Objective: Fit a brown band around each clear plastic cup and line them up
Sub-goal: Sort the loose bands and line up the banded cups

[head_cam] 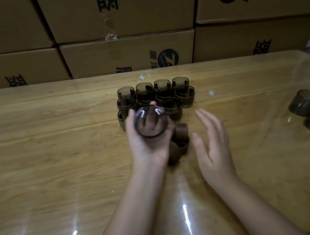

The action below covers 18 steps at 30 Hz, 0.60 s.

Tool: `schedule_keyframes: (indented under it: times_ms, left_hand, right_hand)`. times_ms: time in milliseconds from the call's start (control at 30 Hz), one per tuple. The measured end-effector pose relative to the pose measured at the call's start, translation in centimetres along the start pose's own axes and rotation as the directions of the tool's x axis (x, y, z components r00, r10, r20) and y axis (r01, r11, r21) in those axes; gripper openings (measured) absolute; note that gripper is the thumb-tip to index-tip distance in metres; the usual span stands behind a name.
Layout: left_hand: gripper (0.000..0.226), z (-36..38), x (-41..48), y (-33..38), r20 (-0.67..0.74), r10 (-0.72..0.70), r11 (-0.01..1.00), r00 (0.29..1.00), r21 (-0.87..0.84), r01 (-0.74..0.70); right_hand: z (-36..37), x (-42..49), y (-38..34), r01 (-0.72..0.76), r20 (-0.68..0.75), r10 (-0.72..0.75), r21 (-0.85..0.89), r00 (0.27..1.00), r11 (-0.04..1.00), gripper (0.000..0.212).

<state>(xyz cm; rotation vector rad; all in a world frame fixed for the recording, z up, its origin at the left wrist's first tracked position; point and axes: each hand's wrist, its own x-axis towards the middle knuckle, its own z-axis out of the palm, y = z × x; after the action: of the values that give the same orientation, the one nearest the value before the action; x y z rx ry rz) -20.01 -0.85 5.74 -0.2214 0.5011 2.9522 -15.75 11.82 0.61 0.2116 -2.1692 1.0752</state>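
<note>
The left hand [148, 144] is raised over the table [45, 154], its fingers curled round a clear cup [149, 123] that lies on its side with one round end facing the camera. The cup is blurred, and I cannot tell whether it carries a band. Behind it, banded cups [185, 94] stand upright in close rows, touching one another. Just right of the left wrist, loose brown bands [182, 135] lie in a small heap on the table. The right hand [212, 143] hovers beside them, palm turned inward, fingers straight and spread, holding nothing. Near the right edge, bare cups [306, 101] lie in a line. Boxes [128, 53] are stacked behind the table.
</note>
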Motion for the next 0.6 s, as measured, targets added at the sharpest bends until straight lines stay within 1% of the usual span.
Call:
schedule_keyframes:
  times_ms: [33,100,133,200,267,300,400,500,533,600]
  left_hand:
    - [0.048,-0.3,0.4,0.8,-0.009,0.03,0.998,1.0,-0.056,-0.03]
    - [0.039,-0.9,0.8,2.0,-0.075,0.067,0.992,0.995,-0.103,-0.075]
    - [0.035,-1.1,1.1,2.3,-0.105,0.078,0.991,0.991,-0.102,-0.089]
    - [0.03,-1.6,1.3,2.2,-0.132,0.078,0.992,0.988,-0.091,-0.09]
    - [0.025,-2.1,1.4,1.7,-0.143,0.079,0.995,0.987,-0.051,-0.087]
    - [0.022,-2.4,1.5,1.5,-0.149,0.077,0.996,0.986,-0.027,-0.081]
    - [0.021,-2.9,1.8,1.0,-0.157,0.074,0.997,0.985,0.021,-0.072]
    - [0.025,-3.1,2.0,0.8,-0.135,0.086,0.993,0.987,0.092,-0.074]
    - [0.025,-3.2,2.0,0.7,-0.123,0.083,0.99,0.989,0.122,-0.068]
    - [0.023,-3.3,2.0,0.4,-0.087,0.075,0.979,0.993,0.197,-0.057]
  right_hand:
    - [0.1,-0.1,0.1,-0.077,0.004,0.077,0.029,0.997,0.997,0.043]
    - [0.3,-0.3,0.1,-0.148,0.12,0.143,0.033,0.982,0.988,0.041]
    - [0.5,-0.5,0.0,-0.132,0.192,0.129,0.003,0.973,0.991,0.042]
    - [1.0,-1.0,0.0,-0.063,0.287,0.079,-0.064,0.955,0.996,0.051]
    - [1.9,-1.4,-0.1,-0.057,0.332,0.093,-0.115,0.939,0.992,0.059]
    - [2.4,-1.5,0.0,-0.067,0.345,0.109,-0.131,0.932,0.989,0.059]
    - [2.9,-1.3,0.3,-0.12,0.327,0.157,-0.129,0.932,0.984,0.044]
    - [2.0,-0.8,1.0,-0.231,0.254,0.222,0.006,0.941,0.973,0.032]
    - [1.6,-0.6,1.0,-0.258,0.242,0.236,0.06,0.941,0.964,0.033]
    - [0.8,-0.2,0.9,-0.299,0.203,0.259,0.201,0.944,0.933,0.043]
